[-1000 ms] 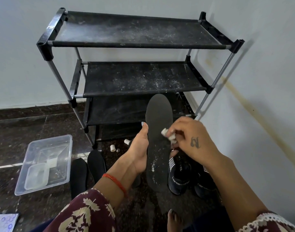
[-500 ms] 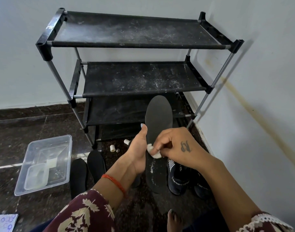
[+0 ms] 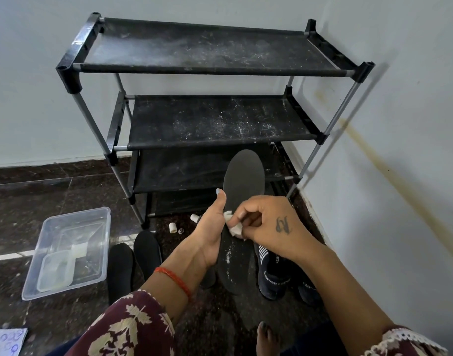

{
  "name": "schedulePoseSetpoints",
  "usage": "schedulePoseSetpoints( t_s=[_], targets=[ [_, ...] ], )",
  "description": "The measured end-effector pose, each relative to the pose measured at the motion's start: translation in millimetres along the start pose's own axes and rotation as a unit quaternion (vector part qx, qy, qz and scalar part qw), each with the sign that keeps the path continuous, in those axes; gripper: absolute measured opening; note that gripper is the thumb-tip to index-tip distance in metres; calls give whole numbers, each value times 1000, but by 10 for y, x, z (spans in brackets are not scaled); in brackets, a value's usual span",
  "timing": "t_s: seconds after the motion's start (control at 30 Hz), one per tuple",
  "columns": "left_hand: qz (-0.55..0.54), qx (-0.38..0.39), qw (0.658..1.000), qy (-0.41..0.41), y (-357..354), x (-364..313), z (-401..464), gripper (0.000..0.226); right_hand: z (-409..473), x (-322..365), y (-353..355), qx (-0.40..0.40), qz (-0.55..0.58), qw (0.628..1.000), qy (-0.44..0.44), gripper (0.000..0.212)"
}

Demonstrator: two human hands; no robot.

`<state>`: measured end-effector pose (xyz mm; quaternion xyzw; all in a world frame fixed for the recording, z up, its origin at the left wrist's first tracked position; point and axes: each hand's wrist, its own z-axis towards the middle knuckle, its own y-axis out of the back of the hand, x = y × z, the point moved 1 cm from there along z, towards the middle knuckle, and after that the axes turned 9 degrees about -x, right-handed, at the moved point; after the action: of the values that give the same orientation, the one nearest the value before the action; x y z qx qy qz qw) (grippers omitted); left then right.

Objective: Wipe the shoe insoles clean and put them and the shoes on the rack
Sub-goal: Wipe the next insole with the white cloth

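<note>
Dusty black rack (image 3: 215,119) in a white-walled corner, left hand (image 3: 210,235) wrapped around a dark insole (image 3: 242,191) held upright before the lowest shelves, right hand (image 3: 269,227) pinching a white wipe (image 3: 234,228) against its middle, two insoles (image 3: 133,260) and dark shoes (image 3: 274,273) on the floor below.
</note>
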<state>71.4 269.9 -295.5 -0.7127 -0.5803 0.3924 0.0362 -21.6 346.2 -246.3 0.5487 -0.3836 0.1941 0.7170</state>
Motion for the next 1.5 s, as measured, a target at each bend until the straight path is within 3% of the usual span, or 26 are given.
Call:
schedulePoseSetpoints(
  t_s=[0.1,0.23,0.33,0.4,0.47,0.6,0.87,1.1,1.23,1.4,1.5],
  targets=[
    [-17,-12,1000,-19,15,-16,4,65,-32,50,33,61,26,997,27,26],
    [-22,13,999,-22,-19,2,-12,69,-27,-8,75,112,-55,991,40,24],
    [-23,42,999,-14,-39,-7,-35,72,-3,-118,148,20,-102,994,26,22],
    [-31,58,998,-14,-57,-18,-49,73,-1,-143,163,-62,-44,997,-15,23],
    [-38,55,998,-15,-66,-20,-47,72,1,-97,114,-88,-12,996,-13,23],
    [-44,13,999,-13,11,-31,26,69,-14,12,-30,-26,-4,999,21,29],
    [-49,-21,998,-33,43,-46,18,64,-25,69,-4,86,29,995,47,20],
    [-44,4,998,-38,-11,14,-27,45,-15,-22,-4,-4,-54,997,53,25],
    [-37,16,999,-10,-20,24,-34,48,-13,-35,-23,-51,-72,995,53,26],
    [-75,30,997,-17,10,-34,-58,42,-38,42,-2,40,4,997,65,24],
    [-61,30,997,-28,30,-34,-34,48,-27,25,31,70,-40,994,79,27]
  ],
)
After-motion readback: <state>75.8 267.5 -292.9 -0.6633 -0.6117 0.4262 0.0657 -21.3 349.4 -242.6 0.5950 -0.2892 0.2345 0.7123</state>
